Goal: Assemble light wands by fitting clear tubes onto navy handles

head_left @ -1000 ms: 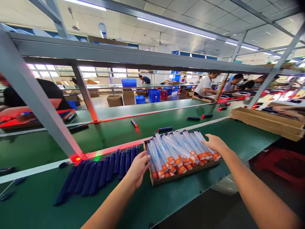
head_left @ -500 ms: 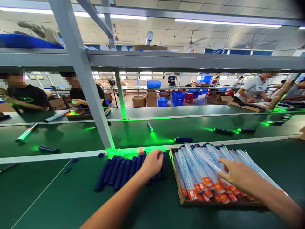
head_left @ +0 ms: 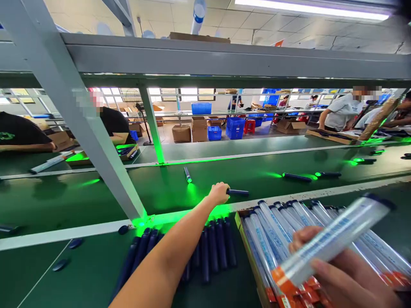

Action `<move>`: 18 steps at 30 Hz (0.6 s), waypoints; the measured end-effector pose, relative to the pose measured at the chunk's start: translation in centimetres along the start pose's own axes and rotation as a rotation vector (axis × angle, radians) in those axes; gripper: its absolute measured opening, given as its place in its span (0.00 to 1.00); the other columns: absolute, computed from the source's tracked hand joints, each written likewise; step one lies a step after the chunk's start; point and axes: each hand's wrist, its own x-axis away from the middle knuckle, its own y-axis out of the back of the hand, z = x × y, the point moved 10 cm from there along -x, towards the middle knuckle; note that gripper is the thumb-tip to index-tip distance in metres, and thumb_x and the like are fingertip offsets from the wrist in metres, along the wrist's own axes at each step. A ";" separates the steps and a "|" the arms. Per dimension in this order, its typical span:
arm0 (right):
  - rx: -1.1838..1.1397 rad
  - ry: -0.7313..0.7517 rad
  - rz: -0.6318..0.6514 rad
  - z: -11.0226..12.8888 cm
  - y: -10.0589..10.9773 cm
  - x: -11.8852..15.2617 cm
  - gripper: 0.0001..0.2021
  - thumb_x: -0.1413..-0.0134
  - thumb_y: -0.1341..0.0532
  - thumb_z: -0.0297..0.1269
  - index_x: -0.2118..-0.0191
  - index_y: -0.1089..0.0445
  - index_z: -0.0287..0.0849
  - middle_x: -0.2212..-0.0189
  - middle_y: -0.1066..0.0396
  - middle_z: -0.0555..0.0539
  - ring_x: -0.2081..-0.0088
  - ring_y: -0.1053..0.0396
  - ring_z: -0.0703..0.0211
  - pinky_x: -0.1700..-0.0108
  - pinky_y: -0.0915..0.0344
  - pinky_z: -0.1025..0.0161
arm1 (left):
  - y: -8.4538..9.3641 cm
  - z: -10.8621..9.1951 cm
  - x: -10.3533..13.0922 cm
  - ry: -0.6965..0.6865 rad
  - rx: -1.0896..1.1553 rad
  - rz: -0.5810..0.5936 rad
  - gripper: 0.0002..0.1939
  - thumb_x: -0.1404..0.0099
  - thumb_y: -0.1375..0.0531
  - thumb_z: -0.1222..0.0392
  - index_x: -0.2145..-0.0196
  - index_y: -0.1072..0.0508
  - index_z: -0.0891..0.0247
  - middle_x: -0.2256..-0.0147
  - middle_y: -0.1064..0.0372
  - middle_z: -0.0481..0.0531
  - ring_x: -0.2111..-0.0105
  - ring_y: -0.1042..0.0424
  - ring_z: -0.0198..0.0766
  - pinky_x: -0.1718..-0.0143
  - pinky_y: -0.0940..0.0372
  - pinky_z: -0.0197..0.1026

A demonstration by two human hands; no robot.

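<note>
Out over the belt, my left hand is closed round the lit end of a dark blue flashlight, whose tail points right. My right hand grips a clear plastic tube with blue print, a dark cap at its upper right end and an orange band at its lower left end. Beneath that hand, a shallow cardboard tray is heaped with similar tubes. Under my left forearm, a row of dark blue flashlights lies side by side, glowing green at the far ends; the forearm hides part of it.
Other lit flashlights lie on the green belt. A grey post rises at left, and a shelf beam crosses overhead. Dark caps lie on the left bench. Across the belt, a person in white stands at a box.
My left hand has moved forward from the flashlight row to one on the belt. My right hand has lifted a tube out of the tray. The view has shifted closer and lower.
</note>
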 end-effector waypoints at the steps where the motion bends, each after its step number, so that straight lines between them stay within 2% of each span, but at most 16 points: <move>1: -0.142 -0.034 0.016 0.5 -2.3 -0.2 0.14 0.54 0.31 0.49 0.62 0.27 0.51 0.65 0.25 0.42 0.63 0.24 0.43 0.64 0.24 0.50 | 1.8 0.0 1.2 -0.018 0.045 -0.037 0.15 0.32 0.38 0.56 0.50 0.28 0.64 0.46 0.32 0.57 0.46 0.32 0.48 0.44 0.35 0.58; 3: -0.411 -0.086 0.052 2.0 -6.8 -0.6 0.12 0.54 0.30 0.45 0.69 0.32 0.48 0.65 0.26 0.45 0.61 0.26 0.47 0.61 0.25 0.52 | 6.0 -0.1 5.0 -0.055 0.156 -0.123 0.15 0.35 0.36 0.58 0.52 0.28 0.63 0.45 0.33 0.57 0.44 0.34 0.48 0.41 0.39 0.57; 5: -0.622 -0.095 0.058 3.6 -10.4 -0.8 0.12 0.52 0.30 0.41 0.70 0.35 0.46 0.65 0.26 0.46 0.60 0.26 0.49 0.59 0.26 0.53 | 9.8 -0.3 10.5 -0.086 0.287 -0.195 0.14 0.37 0.36 0.59 0.54 0.30 0.60 0.44 0.33 0.56 0.43 0.34 0.47 0.39 0.41 0.51; 7: -0.766 -0.076 0.049 5.0 -13.6 -0.7 0.11 0.52 0.31 0.36 0.66 0.34 0.48 0.67 0.26 0.49 0.61 0.25 0.50 0.57 0.26 0.51 | 12.0 -0.5 16.9 -0.096 0.413 -0.223 0.11 0.33 0.41 0.55 0.54 0.34 0.59 0.49 0.29 0.55 0.47 0.29 0.45 0.44 0.36 0.47; 8: -0.815 -0.068 0.038 5.5 -15.1 -0.4 0.13 0.53 0.31 0.34 0.63 0.34 0.50 0.69 0.26 0.51 0.63 0.24 0.51 0.57 0.26 0.50 | 12.2 -0.4 20.1 -0.074 0.508 -0.213 0.11 0.31 0.43 0.53 0.55 0.35 0.58 0.54 0.27 0.54 0.52 0.26 0.44 0.49 0.33 0.46; 10: -0.869 -0.082 0.030 6.0 -18.2 0.4 0.16 0.53 0.31 0.33 0.59 0.34 0.52 0.70 0.25 0.53 0.64 0.23 0.51 0.59 0.25 0.49 | 10.9 0.3 26.0 0.042 0.760 -0.168 0.14 0.30 0.44 0.47 0.55 0.37 0.58 0.65 0.27 0.51 0.66 0.23 0.42 0.62 0.28 0.45; 12: -0.891 -0.116 0.057 6.0 -21.4 1.6 0.14 0.53 0.31 0.33 0.62 0.35 0.49 0.68 0.24 0.51 0.61 0.23 0.50 0.59 0.25 0.50 | 8.2 1.6 30.9 0.198 0.995 -0.133 0.20 0.33 0.41 0.42 0.54 0.37 0.58 0.69 0.30 0.47 0.77 0.26 0.37 0.75 0.30 0.40; 13: -0.900 -0.126 0.075 6.0 -22.9 2.3 0.14 0.53 0.30 0.32 0.65 0.36 0.47 0.67 0.23 0.50 0.59 0.23 0.49 0.58 0.25 0.50 | 6.7 2.2 32.8 0.257 1.064 -0.122 0.23 0.35 0.39 0.40 0.53 0.37 0.58 0.70 0.31 0.46 0.79 0.27 0.36 0.79 0.32 0.37; 15: -0.913 -0.155 0.119 5.7 -25.4 3.8 0.15 0.54 0.29 0.32 0.67 0.38 0.46 0.67 0.24 0.50 0.59 0.23 0.50 0.57 0.25 0.51 | 4.4 3.2 35.5 0.306 1.090 -0.115 0.27 0.37 0.39 0.37 0.51 0.36 0.59 0.70 0.31 0.47 0.80 0.29 0.34 0.83 0.37 0.33; 18: -0.918 -0.257 0.173 4.4 -28.1 6.0 0.14 0.50 0.31 0.35 0.64 0.39 0.47 0.75 0.28 0.55 0.71 0.26 0.57 0.67 0.26 0.57 | 2.4 4.7 37.8 0.325 1.036 -0.134 0.28 0.34 0.42 0.36 0.48 0.34 0.61 0.71 0.32 0.47 0.82 0.34 0.29 0.84 0.42 0.30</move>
